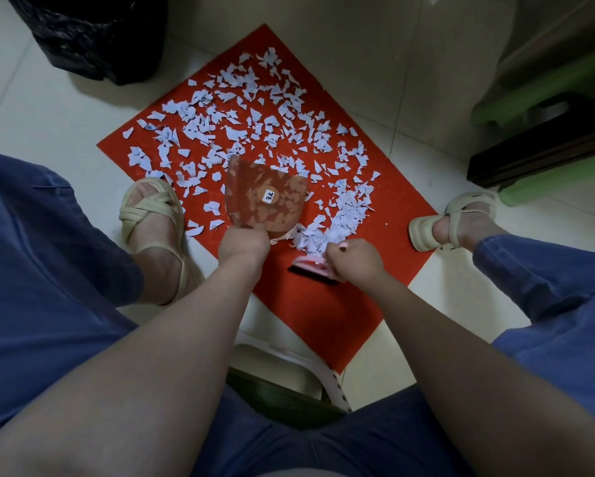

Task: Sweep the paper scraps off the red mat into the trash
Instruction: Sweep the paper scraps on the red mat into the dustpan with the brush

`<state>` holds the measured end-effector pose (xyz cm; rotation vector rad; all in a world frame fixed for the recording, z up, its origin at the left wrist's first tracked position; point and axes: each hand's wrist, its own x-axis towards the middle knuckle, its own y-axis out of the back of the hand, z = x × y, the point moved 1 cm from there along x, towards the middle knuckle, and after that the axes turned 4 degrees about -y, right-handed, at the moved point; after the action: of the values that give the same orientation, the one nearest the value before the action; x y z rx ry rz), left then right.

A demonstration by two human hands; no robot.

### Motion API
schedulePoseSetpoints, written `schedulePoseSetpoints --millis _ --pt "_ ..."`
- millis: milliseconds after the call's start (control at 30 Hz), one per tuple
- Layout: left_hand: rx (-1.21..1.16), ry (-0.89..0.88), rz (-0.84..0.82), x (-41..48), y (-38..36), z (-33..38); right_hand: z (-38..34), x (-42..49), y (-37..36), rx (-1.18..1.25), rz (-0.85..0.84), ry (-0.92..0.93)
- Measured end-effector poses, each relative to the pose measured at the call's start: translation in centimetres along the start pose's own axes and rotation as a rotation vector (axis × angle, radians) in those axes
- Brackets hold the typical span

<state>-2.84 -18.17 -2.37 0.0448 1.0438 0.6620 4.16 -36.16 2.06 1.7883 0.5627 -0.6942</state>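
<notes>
A red mat (323, 304) lies on the tiled floor, strewn with several white paper scraps (227, 111). A denser heap of scraps (344, 215) sits at the mat's right side. My left hand (244, 244) grips the handle of a see-through pink dustpan (265, 197) that lies over some scraps near the mat's middle. My right hand (354, 258) grips a small pink brush (309, 266) with dark bristles, at the near edge of the heap. A black trash bag (92, 32) stands at the far left, beyond the mat.
My two sandalled feet rest at the mat's left (151, 208) and right (451, 222) edges. Green and dark furniture (547, 125) stands at the right. A plastic stool (289, 376) is under me.
</notes>
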Motion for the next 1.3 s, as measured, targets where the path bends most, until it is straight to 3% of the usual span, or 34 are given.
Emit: schedulePoseSetpoints --millis 100,333,467,567,700,867,1033,1167,1300 --pt "-0.019 0.003 -0.006 -0.3 0.1 0.2 0.7 -0.1 -0.8 -0.034 0.047 0.047" --pt "-0.057 -0.008 -0.004 -0.2 0.0 0.0 0.9 -0.1 1.2 0.188 0.194 0.042" --pt "-0.079 -0.014 -0.002 -0.3 -0.2 0.1 1.0 -0.3 2.5 0.036 0.344 -0.077" --pt "-0.078 -0.021 -0.01 -0.5 -0.3 0.2 2.1 -0.2 1.6 -0.078 0.233 -0.152" --pt "-0.076 -0.029 -0.011 -0.5 -0.3 0.2 2.9 0.0 0.4 0.047 0.188 -0.102" --pt "-0.085 -0.021 -0.009 -0.3 -0.3 0.1 1.7 -0.1 1.3 0.195 0.32 -0.032" --pt "-0.06 -0.01 -0.017 -0.3 -0.4 0.1 2.1 -0.2 2.4 0.198 0.449 -0.18" --pt "-0.042 -0.017 -0.017 -0.3 -0.4 0.1 3.1 0.4 2.2 0.191 0.351 -0.293" --pt "-0.033 -0.029 -0.015 -0.2 -0.4 -0.1 2.9 0.5 1.7 0.216 0.275 -0.206"
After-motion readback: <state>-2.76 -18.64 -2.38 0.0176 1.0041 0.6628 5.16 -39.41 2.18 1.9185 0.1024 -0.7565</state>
